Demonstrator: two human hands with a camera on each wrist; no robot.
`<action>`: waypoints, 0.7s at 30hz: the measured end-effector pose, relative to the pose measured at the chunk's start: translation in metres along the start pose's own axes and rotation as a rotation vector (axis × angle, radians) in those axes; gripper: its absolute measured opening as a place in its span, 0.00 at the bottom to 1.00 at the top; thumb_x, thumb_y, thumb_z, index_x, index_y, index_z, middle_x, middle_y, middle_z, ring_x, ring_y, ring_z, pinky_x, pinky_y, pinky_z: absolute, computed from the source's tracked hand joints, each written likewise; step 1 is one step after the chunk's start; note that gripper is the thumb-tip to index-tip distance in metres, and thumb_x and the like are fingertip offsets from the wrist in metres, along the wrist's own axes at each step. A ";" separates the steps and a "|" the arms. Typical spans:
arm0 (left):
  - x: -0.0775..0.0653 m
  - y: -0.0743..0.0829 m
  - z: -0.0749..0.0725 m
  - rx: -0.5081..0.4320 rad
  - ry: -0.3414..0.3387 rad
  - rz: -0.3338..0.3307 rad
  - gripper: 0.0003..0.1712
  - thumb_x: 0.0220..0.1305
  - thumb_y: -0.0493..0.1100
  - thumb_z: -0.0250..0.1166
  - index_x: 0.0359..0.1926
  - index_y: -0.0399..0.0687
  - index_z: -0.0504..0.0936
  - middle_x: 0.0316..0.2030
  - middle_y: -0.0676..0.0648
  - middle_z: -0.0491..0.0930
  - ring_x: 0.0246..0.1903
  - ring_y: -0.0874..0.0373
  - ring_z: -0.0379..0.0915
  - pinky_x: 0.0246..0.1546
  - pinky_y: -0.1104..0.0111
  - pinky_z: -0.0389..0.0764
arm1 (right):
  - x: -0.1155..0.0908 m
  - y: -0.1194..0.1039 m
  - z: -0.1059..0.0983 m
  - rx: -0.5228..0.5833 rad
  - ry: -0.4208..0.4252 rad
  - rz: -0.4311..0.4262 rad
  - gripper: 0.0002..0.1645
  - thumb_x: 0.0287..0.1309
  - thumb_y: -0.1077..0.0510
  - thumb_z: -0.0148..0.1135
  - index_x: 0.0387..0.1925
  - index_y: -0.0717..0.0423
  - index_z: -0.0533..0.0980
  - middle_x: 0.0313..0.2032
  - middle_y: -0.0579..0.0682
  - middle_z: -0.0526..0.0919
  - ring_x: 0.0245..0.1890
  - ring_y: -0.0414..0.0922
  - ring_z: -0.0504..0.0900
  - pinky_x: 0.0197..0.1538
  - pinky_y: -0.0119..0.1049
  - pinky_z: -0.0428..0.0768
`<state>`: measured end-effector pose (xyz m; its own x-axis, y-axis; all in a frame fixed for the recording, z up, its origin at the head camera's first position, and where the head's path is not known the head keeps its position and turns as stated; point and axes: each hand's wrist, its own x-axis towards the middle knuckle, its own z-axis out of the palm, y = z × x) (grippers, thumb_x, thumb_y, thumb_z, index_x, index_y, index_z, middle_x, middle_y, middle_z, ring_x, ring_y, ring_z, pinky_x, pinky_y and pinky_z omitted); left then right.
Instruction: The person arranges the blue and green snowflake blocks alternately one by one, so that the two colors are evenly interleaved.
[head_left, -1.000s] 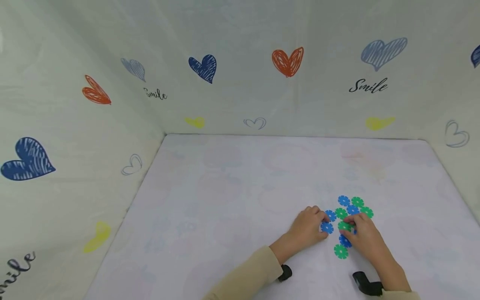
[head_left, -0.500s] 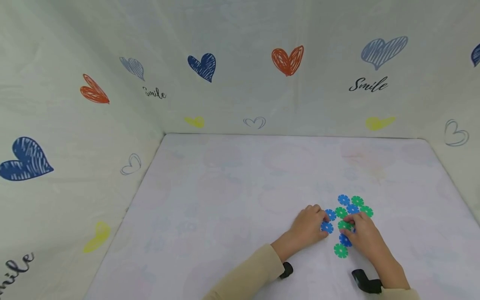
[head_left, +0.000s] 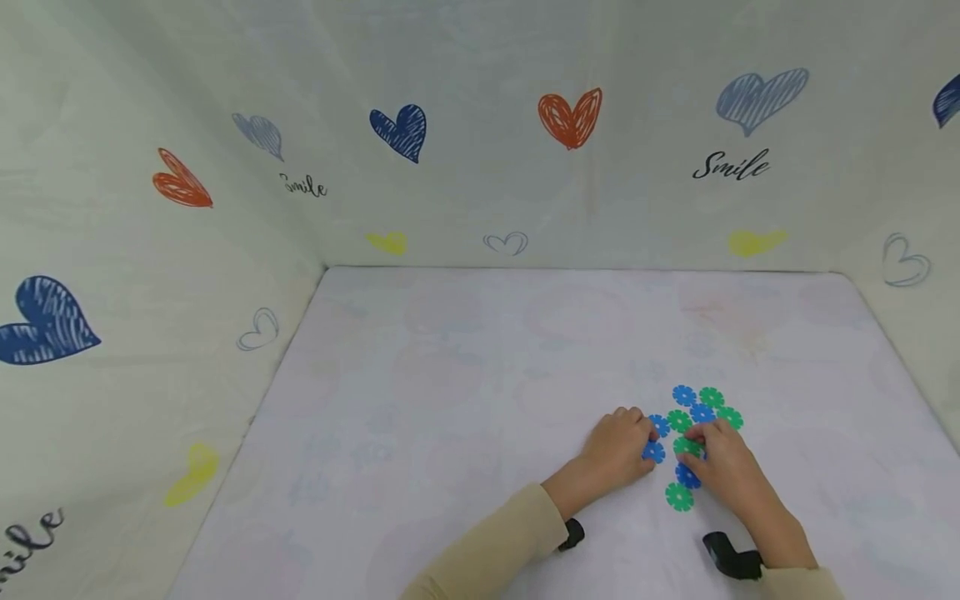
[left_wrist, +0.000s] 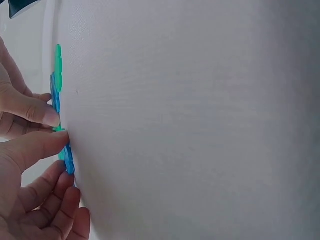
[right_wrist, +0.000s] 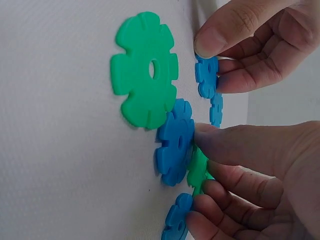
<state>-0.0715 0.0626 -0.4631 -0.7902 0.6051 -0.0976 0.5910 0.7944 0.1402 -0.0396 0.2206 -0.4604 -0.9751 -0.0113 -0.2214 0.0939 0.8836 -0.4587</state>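
Observation:
In the head view, several flat notched plastic discs, blue and green, form a linked cluster on the table. My left hand (head_left: 618,450) pinches a blue disc (head_left: 656,452) at the cluster's left edge. With thumb and fingers, my right hand (head_left: 723,467) grips a green disc (head_left: 686,447) near its middle and partly covers the discs behind. Below hang a blue disc (right_wrist: 172,145) and the lowest green disc (right_wrist: 135,70), large in the right wrist view. From the left wrist, the discs appear edge-on, with a green disc (left_wrist: 58,67) at the top.
The white table (head_left: 450,358) reaches back to a pale curtain (head_left: 480,100) printed with hearts and "Smile". A black wrist mount (head_left: 731,558) sits below the right wrist, and another black mount (head_left: 573,535) by the left cuff. More discs (head_left: 702,413) lie beyond the right fingers.
Both hands keep their grips on the same discs. The whole head view has shifted slightly, with discs and hands appearing a little higher and farther left.

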 end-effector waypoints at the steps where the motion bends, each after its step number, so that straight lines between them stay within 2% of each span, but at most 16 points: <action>1: 0.000 0.000 -0.001 0.010 -0.002 0.005 0.15 0.55 0.58 0.66 0.43 0.63 0.79 0.38 0.62 0.73 0.37 0.70 0.66 0.37 0.81 0.68 | 0.001 0.000 -0.001 -0.001 -0.003 0.001 0.21 0.51 0.64 0.65 0.43 0.75 0.72 0.39 0.65 0.71 0.40 0.57 0.73 0.46 0.52 0.76; 8: 0.000 -0.003 -0.002 0.065 -0.007 0.059 0.16 0.55 0.59 0.65 0.44 0.63 0.80 0.36 0.61 0.74 0.34 0.70 0.66 0.36 0.81 0.68 | 0.003 -0.001 -0.003 -0.019 -0.058 0.024 0.21 0.51 0.62 0.65 0.43 0.73 0.73 0.38 0.63 0.72 0.39 0.54 0.74 0.45 0.51 0.76; 14: 0.002 -0.006 -0.001 0.106 -0.005 0.095 0.18 0.54 0.61 0.64 0.44 0.62 0.80 0.36 0.60 0.74 0.34 0.70 0.67 0.36 0.81 0.69 | 0.003 -0.001 -0.002 -0.014 -0.054 0.021 0.20 0.51 0.62 0.65 0.43 0.72 0.73 0.37 0.62 0.72 0.38 0.53 0.74 0.44 0.50 0.76; 21: 0.003 -0.010 -0.001 0.087 -0.012 0.107 0.18 0.55 0.61 0.64 0.44 0.60 0.80 0.36 0.60 0.75 0.34 0.70 0.66 0.37 0.81 0.70 | 0.002 0.000 -0.004 -0.004 -0.052 0.018 0.21 0.50 0.61 0.66 0.43 0.72 0.73 0.37 0.61 0.72 0.38 0.53 0.74 0.44 0.50 0.76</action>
<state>-0.0800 0.0566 -0.4636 -0.7198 0.6871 -0.0987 0.6844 0.7263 0.0641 -0.0429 0.2222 -0.4573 -0.9616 -0.0190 -0.2739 0.1110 0.8856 -0.4511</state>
